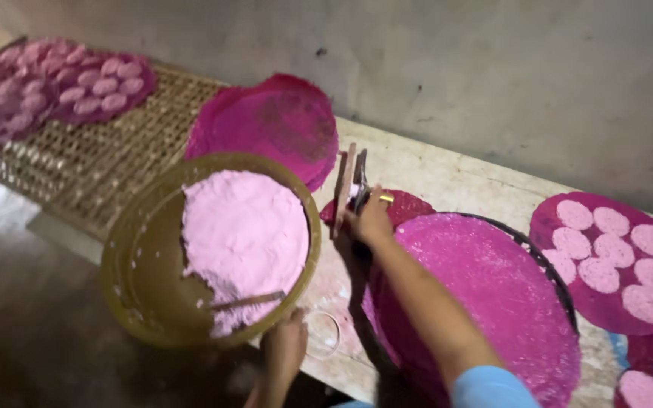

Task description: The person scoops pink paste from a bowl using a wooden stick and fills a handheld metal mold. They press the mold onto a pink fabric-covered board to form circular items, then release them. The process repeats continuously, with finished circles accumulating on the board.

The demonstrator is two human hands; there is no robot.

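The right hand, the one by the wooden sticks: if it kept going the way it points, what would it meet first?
The right hand points toward the wall. Just ahead lie the upright wooden sticks it already touches, then probably the stack of round magenta cloth mats; depth is unclear.

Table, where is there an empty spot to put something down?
Bare table shows along the wall, between the stacked pink mats and the mat with pale discs. It is crowded near the right hand, the bowl and the big round mat.

Dim, soft-focus view with motion blur throughout; lower left sinks into deep shadow, pinks stay vivid.
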